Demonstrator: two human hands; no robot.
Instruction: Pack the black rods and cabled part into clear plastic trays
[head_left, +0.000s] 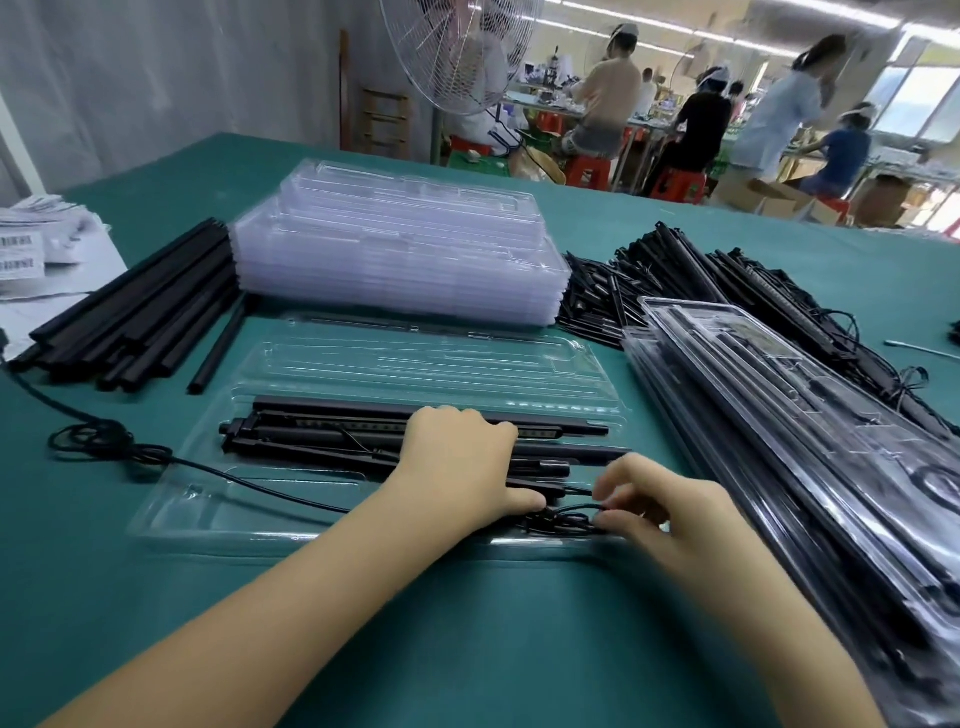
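At the table's centre, an open clear plastic tray holds black rods and the cabled part, with the left hand pressing flat on them. Toward 4 o'clock of the tray, the right hand pinches the part's coiled cable. A stack of empty trays stands at 12 o'clock.

Both your bare forearms are reaching in from the near edge, hands close together.
Your left hand is lying palm down, fingers bending over its far side with the tips hidden, thumb stretching right. Your right hand, slightly blurred, is pinching a thin black cable with curled fingers.
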